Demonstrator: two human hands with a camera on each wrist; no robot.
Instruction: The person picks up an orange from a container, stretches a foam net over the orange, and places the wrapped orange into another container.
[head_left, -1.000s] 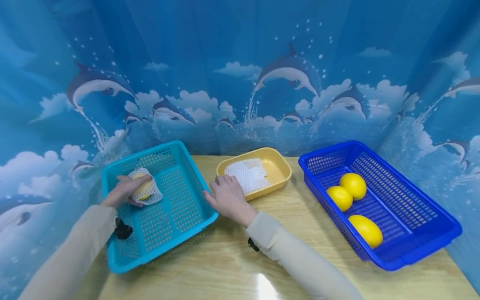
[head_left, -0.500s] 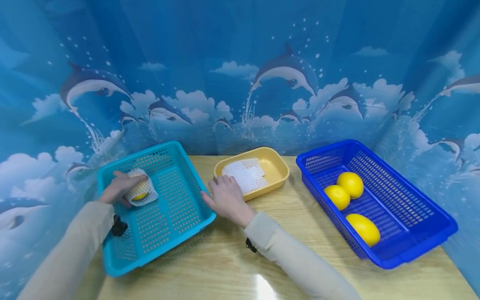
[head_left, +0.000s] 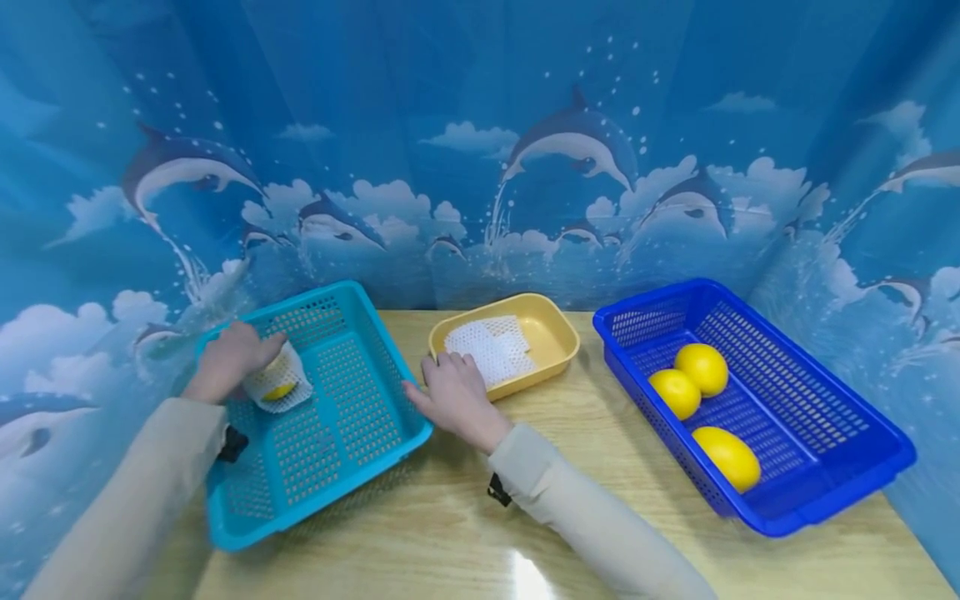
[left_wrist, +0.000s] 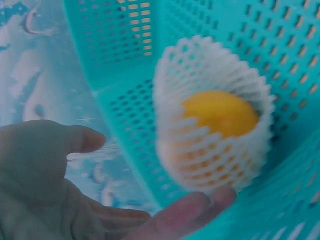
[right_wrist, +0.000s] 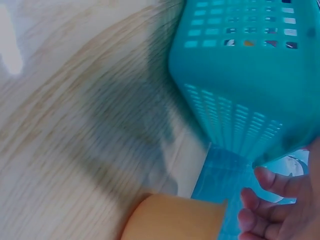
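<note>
Dolphin curtain behind, wooden table below, and here's the left hand, fingers spread, grip released, beside the netted fruit in the teal basket, far left. The right hand, fingers loosely bent, grasping nothing, sits between that basket and the yellow tray.

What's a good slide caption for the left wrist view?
A yellow fruit in white foam netting rests in a turquoise basket, the left hand close by.
</note>
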